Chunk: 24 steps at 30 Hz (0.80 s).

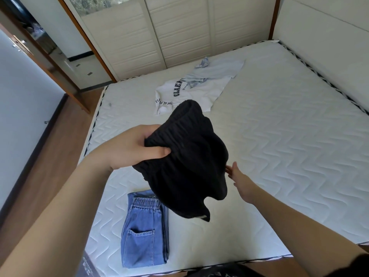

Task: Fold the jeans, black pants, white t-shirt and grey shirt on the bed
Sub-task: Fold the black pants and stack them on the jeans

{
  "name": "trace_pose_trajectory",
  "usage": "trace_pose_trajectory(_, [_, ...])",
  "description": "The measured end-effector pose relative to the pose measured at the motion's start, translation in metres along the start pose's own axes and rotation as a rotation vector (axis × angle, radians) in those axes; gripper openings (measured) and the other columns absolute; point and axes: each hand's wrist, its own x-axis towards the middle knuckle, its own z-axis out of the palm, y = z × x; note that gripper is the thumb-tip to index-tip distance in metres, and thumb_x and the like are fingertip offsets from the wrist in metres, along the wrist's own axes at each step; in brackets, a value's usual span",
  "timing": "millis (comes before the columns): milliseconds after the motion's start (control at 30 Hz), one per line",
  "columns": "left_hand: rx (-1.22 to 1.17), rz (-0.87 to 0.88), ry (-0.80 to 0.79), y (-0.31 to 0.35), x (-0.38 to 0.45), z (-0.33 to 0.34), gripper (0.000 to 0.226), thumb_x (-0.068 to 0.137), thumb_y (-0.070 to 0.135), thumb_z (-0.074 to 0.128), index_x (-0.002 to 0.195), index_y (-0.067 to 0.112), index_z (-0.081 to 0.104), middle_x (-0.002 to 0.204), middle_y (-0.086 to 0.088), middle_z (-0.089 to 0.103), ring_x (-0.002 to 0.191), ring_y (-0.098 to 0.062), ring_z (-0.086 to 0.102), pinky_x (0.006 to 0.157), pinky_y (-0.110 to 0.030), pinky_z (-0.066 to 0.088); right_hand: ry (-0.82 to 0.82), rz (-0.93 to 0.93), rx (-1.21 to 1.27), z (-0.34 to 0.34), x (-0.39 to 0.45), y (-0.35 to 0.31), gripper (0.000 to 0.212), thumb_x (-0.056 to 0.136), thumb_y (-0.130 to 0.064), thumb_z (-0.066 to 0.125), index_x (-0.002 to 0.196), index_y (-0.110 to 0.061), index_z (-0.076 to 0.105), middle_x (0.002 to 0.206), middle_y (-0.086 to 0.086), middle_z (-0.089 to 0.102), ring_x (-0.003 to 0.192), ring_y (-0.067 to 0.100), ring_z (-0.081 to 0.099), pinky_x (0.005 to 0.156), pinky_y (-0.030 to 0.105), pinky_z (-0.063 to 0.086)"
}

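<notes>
Left hand gripping soft black pants in the air over white quilted bed, right hand reaching flat, fingers released, touching pants' edge, folded blue jeans lying below, white printed t-shirt and pale grey shirt waiting farther away

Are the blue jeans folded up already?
Yes, folded. The jeans lie as a neat narrow stack on the bed, waistband and back pocket showing.

the left hand gripped the bunched black pants above the bed, the right hand flat-fingered at their edge. folded jeans lay below; the white t-shirt and grey shirt lay unfolded beyond.
</notes>
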Motion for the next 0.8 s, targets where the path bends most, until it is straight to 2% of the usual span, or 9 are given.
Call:
trace_pose_trajectory(133, [0.005, 0.019, -0.012, 0.009, -0.004, -0.017, 0.035, 0.077, 0.035, 0.069, 0.11, 0.022, 0.068, 0.107, -0.003, 0.073, 0.1, -0.022, 0.07, 0.081, -0.03, 0.057, 0.104, -0.041, 0.135, -0.013, 0.002, -0.012, 0.092, 0.076, -0.085, 0.021, 0.152, -0.033, 0.026, 0.159, -0.014, 0.023, 0.148, 0.011, 0.017, 0.119, 0.041, 0.007])
trace_pose_trajectory(167, [0.009, 0.022, -0.001, 0.009, -0.005, -0.021, 0.036, 0.078, 0.033, 0.069, 0.11, 0.018, 0.068, 0.107, -0.004, 0.073, 0.099, -0.022, 0.07, 0.081, -0.028, 0.056, 0.117, -0.049, 0.149, -0.017, 0.0, -0.015, 0.093, 0.076, -0.087, 0.02, 0.152, -0.034, 0.025, 0.16, -0.015, 0.021, 0.149, 0.011, 0.013, 0.119, 0.042, 0.005])
trace_pose_trajectory(233, [0.017, 0.021, 0.035, 0.007, -0.006, -0.028, 0.035, 0.077, 0.032, 0.069, 0.109, 0.018, 0.068, 0.106, -0.007, 0.073, 0.099, -0.025, 0.07, 0.082, -0.032, 0.057, 0.111, -0.052, 0.107, -0.022, -0.001, -0.018, 0.09, 0.079, -0.086, 0.013, 0.147, -0.033, 0.039, 0.157, -0.015, 0.027, 0.148, 0.011, 0.014, 0.118, 0.043, 0.004])
trace_pose_trajectory(333, [0.019, 0.02, 0.098, 0.002, -0.006, -0.035, 0.032, 0.074, 0.034, 0.069, 0.104, 0.023, 0.069, 0.102, -0.008, 0.073, 0.096, -0.027, 0.07, 0.081, -0.04, 0.056, 0.124, -0.026, 0.036, -0.021, -0.005, -0.015, 0.085, 0.078, -0.086, 0.011, 0.115, -0.033, 0.066, 0.131, -0.015, 0.054, 0.136, 0.01, 0.033, 0.115, 0.038, 0.012])
trace_pose_trajectory(433, [-0.001, 0.003, 0.142, -0.004, -0.003, -0.036, 0.03, 0.072, 0.035, 0.069, 0.101, 0.028, 0.07, 0.1, -0.004, 0.073, 0.093, -0.024, 0.071, 0.074, -0.036, 0.055, 0.099, -0.013, 0.013, -0.016, -0.009, -0.009, 0.081, 0.078, -0.086, 0.017, 0.099, -0.029, 0.069, 0.124, -0.007, 0.064, 0.128, 0.014, 0.047, 0.114, 0.038, 0.02])
trace_pose_trajectory(533, [-0.033, -0.031, 0.169, -0.011, -0.001, -0.036, 0.031, 0.071, 0.035, 0.07, 0.101, 0.027, 0.07, 0.098, -0.004, 0.073, 0.088, -0.023, 0.071, 0.068, -0.035, 0.056, -0.051, -0.055, 0.126, -0.013, -0.013, -0.006, 0.074, 0.08, -0.085, 0.026, 0.069, -0.029, 0.073, 0.076, -0.009, 0.069, 0.083, 0.006, 0.066, 0.101, 0.034, 0.039])
trace_pose_trajectory(567, [-0.045, -0.041, 0.171, -0.014, -0.002, -0.036, 0.031, 0.07, 0.034, 0.07, 0.1, 0.026, 0.07, 0.096, -0.004, 0.073, 0.085, -0.023, 0.071, 0.065, -0.036, 0.057, -0.135, -0.07, 0.197, -0.015, -0.014, -0.006, 0.073, 0.082, -0.082, 0.028, 0.073, -0.028, 0.076, 0.075, -0.009, 0.069, 0.078, 0.006, 0.067, 0.093, 0.033, 0.042])
trace_pose_trajectory(667, [-0.093, -0.063, 0.177, -0.027, -0.005, -0.039, 0.036, 0.071, 0.033, 0.071, 0.105, 0.025, 0.07, 0.101, -0.008, 0.073, 0.091, -0.03, 0.071, 0.07, -0.042, 0.059, -0.198, -0.05, 0.311, -0.023, -0.014, -0.006, 0.06, 0.094, -0.065, 0.041, 0.111, -0.018, 0.073, 0.114, 0.005, 0.072, 0.109, 0.021, 0.067, 0.094, 0.037, 0.045])
trace_pose_trajectory(800, [-0.203, -0.144, 0.218, -0.057, -0.005, -0.043, 0.053, 0.068, 0.03, 0.074, 0.117, 0.013, 0.065, 0.114, -0.023, 0.067, 0.101, -0.05, 0.063, 0.084, -0.072, 0.047, -0.056, -0.102, 0.293, -0.039, -0.016, -0.01, 0.038, 0.097, -0.045, 0.052, 0.113, -0.016, 0.071, 0.119, 0.009, 0.069, 0.107, 0.023, 0.068, 0.089, 0.038, 0.05])
